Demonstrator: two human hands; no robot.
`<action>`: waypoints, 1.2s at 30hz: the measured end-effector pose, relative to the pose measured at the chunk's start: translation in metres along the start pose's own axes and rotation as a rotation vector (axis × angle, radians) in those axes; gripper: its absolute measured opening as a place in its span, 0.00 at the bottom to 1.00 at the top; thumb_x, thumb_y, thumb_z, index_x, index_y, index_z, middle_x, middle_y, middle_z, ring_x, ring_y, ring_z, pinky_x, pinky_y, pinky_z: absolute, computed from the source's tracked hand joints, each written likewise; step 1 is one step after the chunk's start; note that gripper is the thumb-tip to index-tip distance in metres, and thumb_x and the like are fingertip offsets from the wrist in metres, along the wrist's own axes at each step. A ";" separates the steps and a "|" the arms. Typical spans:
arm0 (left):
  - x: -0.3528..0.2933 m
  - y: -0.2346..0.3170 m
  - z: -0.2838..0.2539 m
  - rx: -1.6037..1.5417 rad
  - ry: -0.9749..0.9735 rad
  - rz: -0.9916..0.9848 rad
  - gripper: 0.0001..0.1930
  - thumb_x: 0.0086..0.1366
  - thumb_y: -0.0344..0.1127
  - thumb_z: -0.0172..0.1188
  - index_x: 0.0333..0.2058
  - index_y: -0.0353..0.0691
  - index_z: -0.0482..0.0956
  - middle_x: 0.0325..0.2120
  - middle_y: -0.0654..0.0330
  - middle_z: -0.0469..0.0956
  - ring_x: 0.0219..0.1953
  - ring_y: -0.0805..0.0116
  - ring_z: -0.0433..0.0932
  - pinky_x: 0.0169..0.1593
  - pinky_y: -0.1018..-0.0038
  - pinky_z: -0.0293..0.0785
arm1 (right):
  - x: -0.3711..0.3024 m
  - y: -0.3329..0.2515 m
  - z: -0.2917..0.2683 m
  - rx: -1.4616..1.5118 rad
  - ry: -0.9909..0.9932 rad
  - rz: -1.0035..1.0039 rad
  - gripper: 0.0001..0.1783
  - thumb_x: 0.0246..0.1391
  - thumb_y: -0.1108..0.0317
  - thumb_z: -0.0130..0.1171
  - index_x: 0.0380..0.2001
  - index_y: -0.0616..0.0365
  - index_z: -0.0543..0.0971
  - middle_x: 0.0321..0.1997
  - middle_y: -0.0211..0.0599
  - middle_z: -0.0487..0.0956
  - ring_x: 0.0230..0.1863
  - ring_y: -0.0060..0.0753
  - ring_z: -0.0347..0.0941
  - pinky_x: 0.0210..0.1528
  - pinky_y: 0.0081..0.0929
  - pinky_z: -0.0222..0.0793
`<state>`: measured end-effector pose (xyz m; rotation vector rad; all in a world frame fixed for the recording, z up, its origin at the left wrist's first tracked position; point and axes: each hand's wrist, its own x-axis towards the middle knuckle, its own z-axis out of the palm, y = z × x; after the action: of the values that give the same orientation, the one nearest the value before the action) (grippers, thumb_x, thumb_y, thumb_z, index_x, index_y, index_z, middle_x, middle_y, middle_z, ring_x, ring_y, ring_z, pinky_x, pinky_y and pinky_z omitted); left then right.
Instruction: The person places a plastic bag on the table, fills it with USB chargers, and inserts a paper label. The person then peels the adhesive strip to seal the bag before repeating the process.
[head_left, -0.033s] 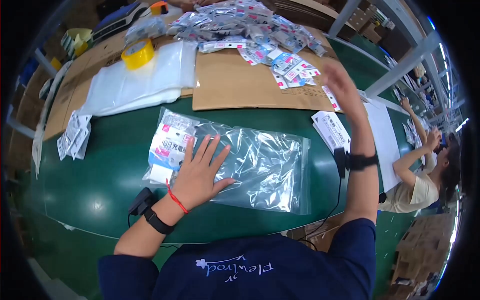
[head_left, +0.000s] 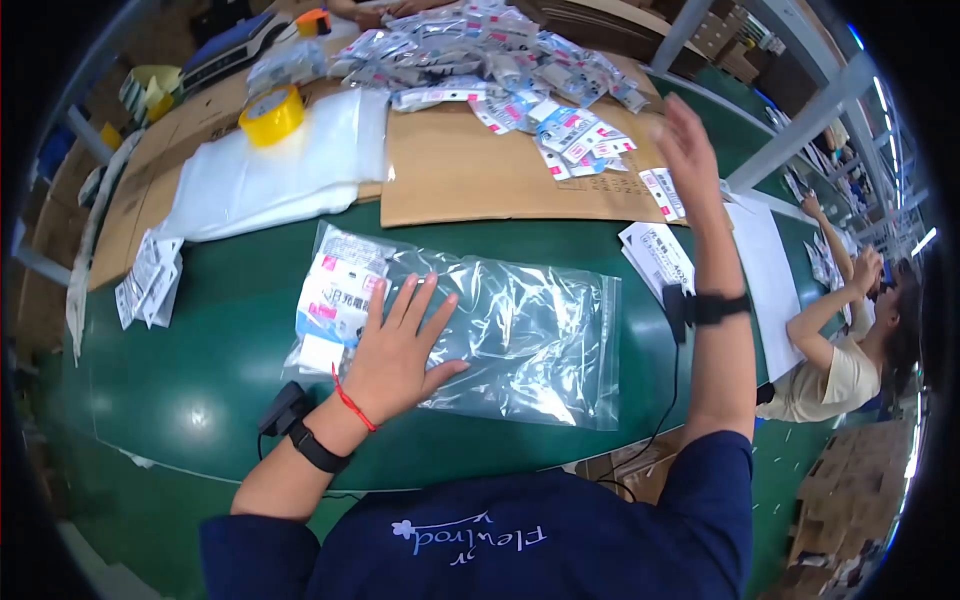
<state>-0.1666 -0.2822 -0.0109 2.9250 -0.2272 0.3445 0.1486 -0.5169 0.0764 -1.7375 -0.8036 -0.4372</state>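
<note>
My left hand [head_left: 403, 345] lies flat with fingers spread on a clear plastic bag [head_left: 520, 340] on the green table. Inside the bag's left end is a printed packet [head_left: 338, 300] in white, blue and pink, partly covered by my fingers. My right hand [head_left: 690, 150] is raised beside the right edge of the cardboard, fingers stretched and slightly blurred, nothing seen in it. Just left of its wrist, a small printed card [head_left: 661, 192] lies at the cardboard's edge. Nearer me lies a stack of white printed labels [head_left: 655, 258].
A heap of packaged items [head_left: 470, 55] covers the far part of the cardboard [head_left: 440, 180]. Yellow tape [head_left: 272, 116] rests on stacked clear bags [head_left: 280, 165]. Folded cards [head_left: 150, 282] stand at left. A metal post [head_left: 800, 125] and a co-worker [head_left: 840, 350] are at right.
My right hand has moved slightly farther from me, and its fingers look straighter. My left hand stays flat on the bag. The view has shifted a little.
</note>
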 end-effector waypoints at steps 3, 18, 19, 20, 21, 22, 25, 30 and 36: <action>0.002 0.006 0.001 0.039 -0.008 0.020 0.36 0.57 0.57 0.57 0.58 0.40 0.65 0.61 0.46 0.58 0.63 0.48 0.56 0.65 0.47 0.42 | 0.042 0.051 0.010 -0.250 0.329 -0.030 0.39 0.50 0.51 0.62 0.61 0.58 0.62 0.54 0.49 0.70 0.55 0.42 0.67 0.55 0.32 0.65; 0.005 0.003 -0.001 0.043 -0.036 0.020 0.37 0.58 0.57 0.57 0.60 0.40 0.62 0.61 0.44 0.57 0.64 0.47 0.54 0.65 0.48 0.42 | -0.040 0.032 0.075 -0.652 -0.467 -0.327 0.18 0.51 0.64 0.56 0.48 0.48 0.79 0.45 0.45 0.78 0.58 0.48 0.66 0.57 0.43 0.61; 0.007 0.001 -0.004 -0.075 0.027 -0.011 0.37 0.57 0.53 0.59 0.60 0.39 0.61 0.62 0.45 0.55 0.65 0.48 0.53 0.66 0.50 0.41 | -0.040 0.022 0.074 -0.538 -0.399 -0.350 0.17 0.51 0.66 0.56 0.46 0.49 0.80 0.43 0.45 0.79 0.55 0.45 0.69 0.54 0.40 0.64; 0.010 -0.002 -0.008 -0.193 0.091 -0.041 0.38 0.56 0.49 0.61 0.61 0.38 0.59 0.63 0.46 0.53 0.66 0.50 0.51 0.66 0.52 0.41 | -0.039 0.011 0.073 -0.530 -0.407 -0.353 0.17 0.51 0.66 0.56 0.46 0.49 0.80 0.43 0.45 0.79 0.55 0.45 0.69 0.54 0.40 0.64; 0.015 -0.003 -0.012 -0.321 0.156 -0.060 0.39 0.56 0.45 0.63 0.62 0.37 0.58 0.64 0.47 0.52 0.67 0.52 0.50 0.67 0.54 0.40 | -0.038 -0.008 0.068 -0.284 -0.439 -0.222 0.17 0.51 0.69 0.55 0.45 0.52 0.80 0.41 0.43 0.80 0.52 0.40 0.71 0.53 0.36 0.66; 0.020 -0.003 -0.020 -0.329 0.155 -0.063 0.39 0.56 0.45 0.63 0.62 0.37 0.58 0.64 0.47 0.52 0.67 0.52 0.50 0.67 0.54 0.40 | -0.036 -0.028 0.066 -0.035 -0.463 -0.090 0.16 0.51 0.71 0.54 0.44 0.54 0.81 0.40 0.41 0.80 0.49 0.36 0.72 0.51 0.31 0.67; 0.038 0.000 -0.044 -0.514 0.551 -0.204 0.34 0.56 0.37 0.65 0.59 0.35 0.61 0.60 0.50 0.61 0.62 0.57 0.61 0.63 0.63 0.55 | -0.044 -0.083 0.069 0.341 -0.593 0.056 0.14 0.51 0.76 0.52 0.41 0.58 0.82 0.37 0.37 0.80 0.44 0.28 0.74 0.47 0.23 0.68; 0.024 -0.003 -0.039 -1.224 -0.068 -0.421 0.30 0.58 0.42 0.64 0.55 0.31 0.66 0.50 0.53 0.73 0.51 0.62 0.74 0.54 0.71 0.68 | -0.060 -0.123 0.086 0.461 -1.040 -0.078 0.14 0.54 0.75 0.52 0.43 0.61 0.80 0.38 0.36 0.79 0.43 0.24 0.74 0.48 0.20 0.68; 0.020 0.013 -0.027 -1.795 0.263 -0.635 0.20 0.66 0.40 0.56 0.51 0.34 0.70 0.43 0.60 0.77 0.42 0.72 0.77 0.45 0.75 0.74 | -0.051 -0.034 0.102 -0.540 -0.482 -0.105 0.22 0.57 0.59 0.55 0.51 0.61 0.74 0.54 0.50 0.72 0.56 0.43 0.68 0.57 0.34 0.63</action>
<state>-0.1549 -0.2918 0.0220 1.0550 0.3053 0.1962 0.0775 -0.4306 0.0348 -2.3600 -1.2004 -0.3237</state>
